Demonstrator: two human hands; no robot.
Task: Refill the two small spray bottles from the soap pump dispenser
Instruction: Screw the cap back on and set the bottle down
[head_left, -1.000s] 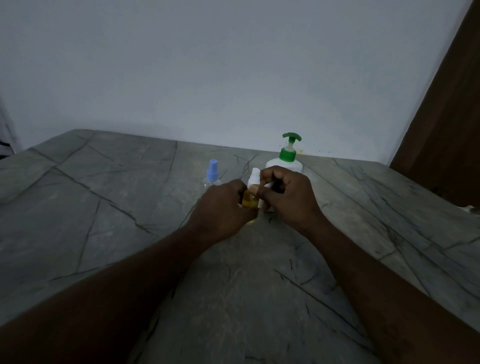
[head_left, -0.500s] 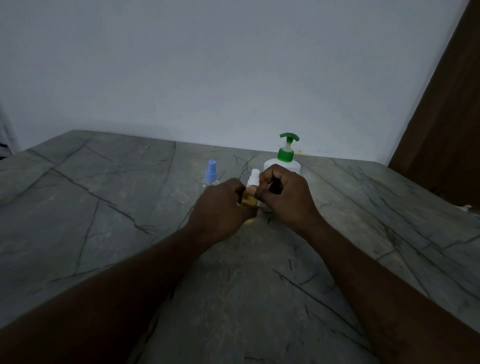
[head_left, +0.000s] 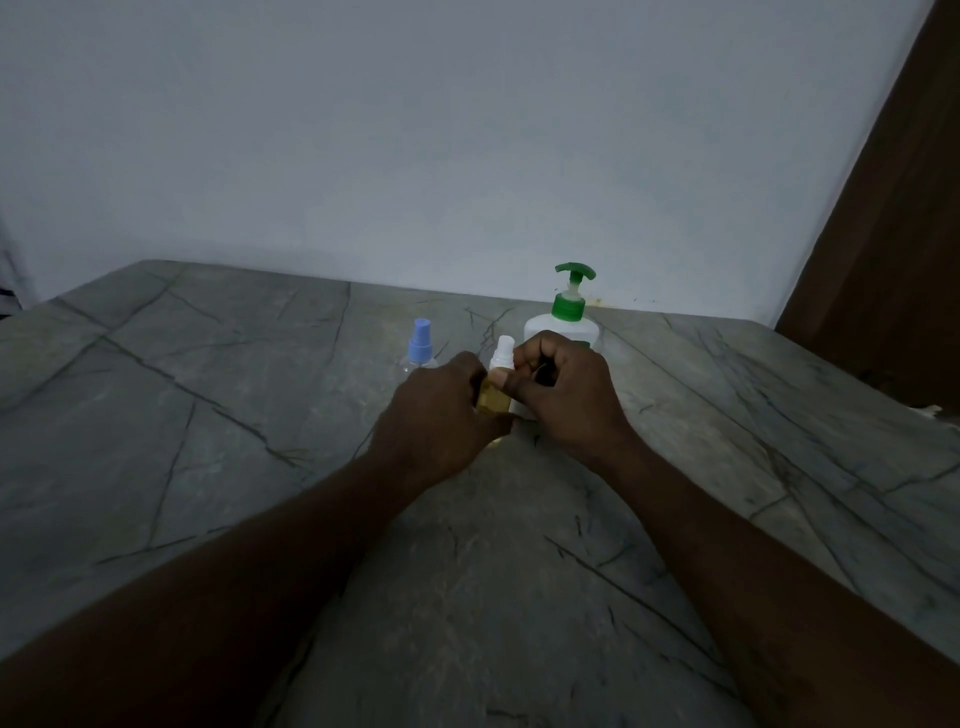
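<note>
The left hand grip is closed round the body of the small amber spray bottle with white nozzle; the right hand grip pinches its white collar. Judged step: unscrewing the sprayer. Hold the body steady and upright; turn only the collar. Just beyond-left stands the clear spray bottle with blue nozzle; beyond-right, the white pump dispenser with green head, on the grey marble worktop.
</note>
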